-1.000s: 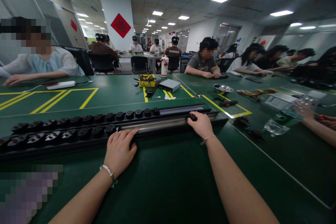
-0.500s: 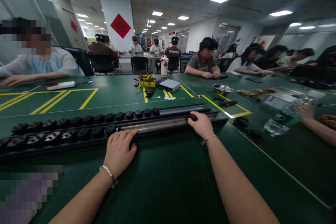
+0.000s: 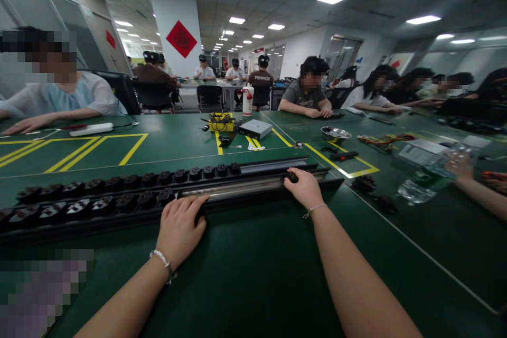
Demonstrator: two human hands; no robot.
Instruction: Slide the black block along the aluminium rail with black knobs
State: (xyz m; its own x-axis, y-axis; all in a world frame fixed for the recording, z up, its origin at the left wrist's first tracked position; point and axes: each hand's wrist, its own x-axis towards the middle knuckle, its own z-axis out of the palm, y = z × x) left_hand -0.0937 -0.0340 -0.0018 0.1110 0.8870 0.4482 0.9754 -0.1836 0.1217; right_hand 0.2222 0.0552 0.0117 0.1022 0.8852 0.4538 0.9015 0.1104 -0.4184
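At the right end of the near rail (image 3: 245, 187), the right hand (image 3: 306, 188) pinches 1 black module (image 3: 292, 176) — seating it, probably. Midway along, the left hand (image 3: 180, 227) touches the near rail; can't tell if it grips. Next likely needs straight alignment — near rail steady.

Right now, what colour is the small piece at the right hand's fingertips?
The piece is black, best seen in the head view.
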